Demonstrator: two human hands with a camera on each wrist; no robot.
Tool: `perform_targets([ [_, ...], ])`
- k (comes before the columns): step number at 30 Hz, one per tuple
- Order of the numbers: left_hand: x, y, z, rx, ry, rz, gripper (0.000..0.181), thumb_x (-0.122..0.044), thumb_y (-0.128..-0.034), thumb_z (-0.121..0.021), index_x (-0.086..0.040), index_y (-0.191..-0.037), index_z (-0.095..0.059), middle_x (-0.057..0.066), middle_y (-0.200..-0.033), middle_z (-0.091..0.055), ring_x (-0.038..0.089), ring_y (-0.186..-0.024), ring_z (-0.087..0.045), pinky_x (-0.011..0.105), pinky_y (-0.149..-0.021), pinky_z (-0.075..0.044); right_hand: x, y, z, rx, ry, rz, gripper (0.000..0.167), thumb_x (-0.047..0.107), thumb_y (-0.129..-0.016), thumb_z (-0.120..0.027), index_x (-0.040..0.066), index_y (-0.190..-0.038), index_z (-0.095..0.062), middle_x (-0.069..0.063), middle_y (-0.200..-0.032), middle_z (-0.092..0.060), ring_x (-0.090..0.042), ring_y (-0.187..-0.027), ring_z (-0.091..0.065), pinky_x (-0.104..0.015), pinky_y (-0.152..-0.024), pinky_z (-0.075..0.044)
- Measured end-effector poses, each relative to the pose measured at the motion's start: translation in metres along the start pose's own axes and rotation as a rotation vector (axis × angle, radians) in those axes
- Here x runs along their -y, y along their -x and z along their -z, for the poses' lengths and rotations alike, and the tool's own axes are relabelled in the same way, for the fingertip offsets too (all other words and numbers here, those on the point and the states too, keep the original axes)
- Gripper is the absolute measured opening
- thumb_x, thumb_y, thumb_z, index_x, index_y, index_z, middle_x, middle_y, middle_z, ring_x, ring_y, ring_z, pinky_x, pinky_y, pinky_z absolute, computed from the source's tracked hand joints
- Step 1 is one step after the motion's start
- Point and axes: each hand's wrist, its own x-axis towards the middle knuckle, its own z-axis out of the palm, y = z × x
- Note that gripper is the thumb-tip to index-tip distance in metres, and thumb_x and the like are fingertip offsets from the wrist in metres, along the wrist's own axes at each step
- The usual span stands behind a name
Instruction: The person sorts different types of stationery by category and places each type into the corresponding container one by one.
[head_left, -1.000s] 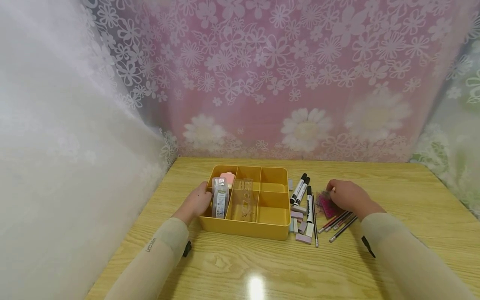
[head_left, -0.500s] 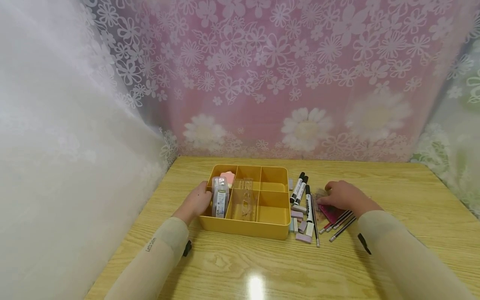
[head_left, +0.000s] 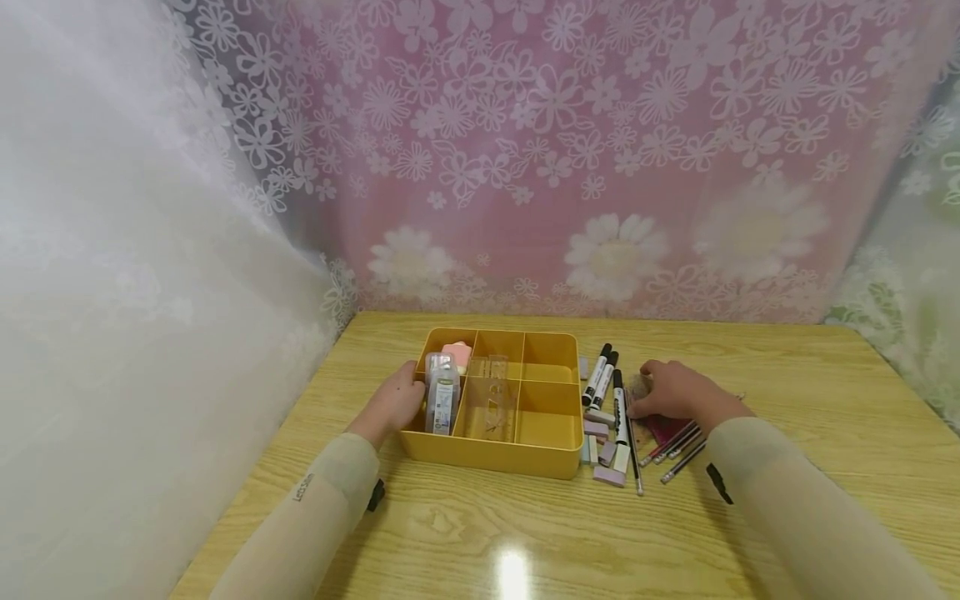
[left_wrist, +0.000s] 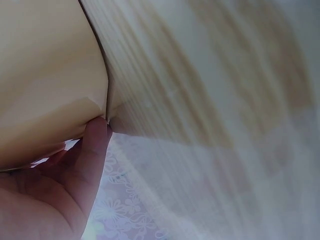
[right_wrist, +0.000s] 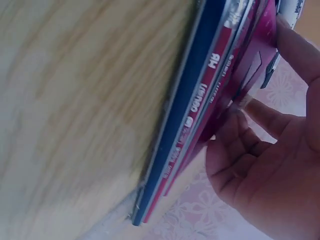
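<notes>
My left hand point(head_left: 393, 402) grips the left wall of a yellow six-compartment organizer box point(head_left: 491, 457); in the left wrist view the thumb point(left_wrist: 95, 145) lies against that wall. The box holds a clear, labelled case point(head_left: 443, 400), a pink item point(head_left: 457, 357) and clear rulers point(head_left: 495, 396). To the right, my right hand point(head_left: 678, 392) reaches over a clear brownish piece point(head_left: 639, 387), thumb and forefinger apart. Beneath the palm lies a magenta plate with a cut-out point(right_wrist: 245, 70), beside several pencils point(right_wrist: 185, 120). Whether the fingertips pinch anything is hidden.
Black-capped markers point(head_left: 602, 382) lie close to the box's right side. Several pastel eraser-like blocks point(head_left: 609, 477) cluster in front of them. A dark pencil point(head_left: 634, 458) lies beside the blocks. Floral curtains point(head_left: 600, 167) hang behind and beside the wooden table point(head_left: 450, 533).
My right hand has shifted left toward the markers, covering more of the magenta plate. The dark pencil by the markers has shifted slightly right. My left hand stays on the box.
</notes>
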Motion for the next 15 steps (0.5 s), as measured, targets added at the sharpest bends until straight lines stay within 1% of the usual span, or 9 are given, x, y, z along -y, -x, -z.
perform_targets([
  [2,0.000,0.000,0.000,0.003,0.007,0.006,0.053,-0.027,-0.1056,-0.034,-0.007,-0.155,-0.033,0.014,-0.152,-0.045,0.034,-0.143,-0.038,0.058,-0.116,-0.027,-0.002,-0.002,-0.001,-0.016,-0.030,0.001,0.086,0.045,-0.083,-0.080,-0.011,-0.140,-0.047,-0.037,-0.128,-0.053,-0.044,-0.109,-0.057,-0.060,-0.090,-0.048],
  [4,0.000,0.000,0.000,0.004,0.008,0.006,0.053,-0.027,-0.1057,-0.035,-0.006,-0.155,-0.033,0.014,-0.152,-0.046,0.034,-0.143,-0.038,0.058,-0.116,-0.027,-0.004,-0.003,-0.001,-0.045,-0.060,0.012,0.072,0.036,-0.087,-0.078,-0.010,-0.135,-0.052,-0.033,-0.123,-0.057,-0.037,-0.099,-0.060,-0.055,-0.086,-0.051],
  [6,-0.001,0.000,0.000,0.003,0.007,0.005,0.052,-0.027,-0.1059,-0.034,-0.006,-0.154,-0.034,0.015,-0.151,-0.046,0.034,-0.142,-0.039,0.058,-0.116,-0.028,-0.004,-0.003,0.000,-0.079,-0.101,0.029,0.055,0.026,-0.089,-0.074,-0.008,-0.129,-0.057,-0.028,-0.115,-0.060,-0.030,-0.088,-0.060,-0.049,-0.078,-0.053],
  [8,-0.001,0.000,0.000,0.000,0.002,0.001,0.052,-0.026,-0.1059,-0.034,-0.006,-0.153,-0.035,0.015,-0.150,-0.047,0.034,-0.142,-0.039,0.058,-0.115,-0.028,-0.004,-0.002,0.004,-0.115,-0.137,0.050,0.040,0.017,-0.091,-0.068,-0.004,-0.125,-0.061,-0.024,-0.110,-0.062,-0.026,-0.082,-0.059,-0.043,-0.070,-0.052],
  [9,-0.001,0.000,0.000,0.000,-0.001,-0.001,0.051,-0.026,-0.1060,-0.034,-0.006,-0.153,-0.035,0.015,-0.150,-0.048,0.034,-0.142,-0.040,0.058,-0.115,-0.028,-0.003,-0.002,0.006,-0.130,-0.150,0.060,0.036,0.015,-0.092,-0.066,-0.003,-0.123,-0.062,-0.023,-0.108,-0.062,-0.026,-0.079,-0.058,-0.041,-0.066,-0.051],
  [11,-0.001,0.001,0.000,0.000,-0.003,-0.001,0.051,-0.026,-0.1061,-0.034,-0.006,-0.153,-0.035,0.015,-0.149,-0.048,0.034,-0.141,-0.040,0.058,-0.115,-0.028,-0.002,0.000,0.010,-0.147,-0.176,0.067,0.032,0.015,-0.094,-0.063,0.000,-0.122,-0.063,-0.021,-0.104,-0.061,-0.025,-0.075,-0.057,-0.039,-0.061,-0.050],
  [13,-0.002,0.001,0.000,0.000,-0.001,0.001,0.051,-0.026,-0.1061,-0.033,-0.006,-0.153,-0.035,0.015,-0.149,-0.048,0.034,-0.141,-0.040,0.057,-0.115,-0.028,-0.002,0.002,0.013,-0.162,-0.184,0.074,0.029,0.019,-0.097,-0.061,0.003,-0.121,-0.065,-0.018,-0.103,-0.062,-0.023,-0.073,-0.058,-0.038,-0.059,-0.050],
  [15,-0.002,0.001,0.000,0.003,0.003,0.001,0.051,-0.026,-0.1060,-0.033,-0.006,-0.153,-0.035,0.015,-0.148,-0.048,0.034,-0.141,-0.041,0.058,-0.115,-0.028,-0.002,0.004,0.016,-0.176,-0.180,0.082,0.028,0.022,-0.101,-0.058,0.004,-0.121,-0.066,-0.016,-0.104,-0.064,-0.022,-0.073,-0.059,-0.038,-0.060,-0.051],
])
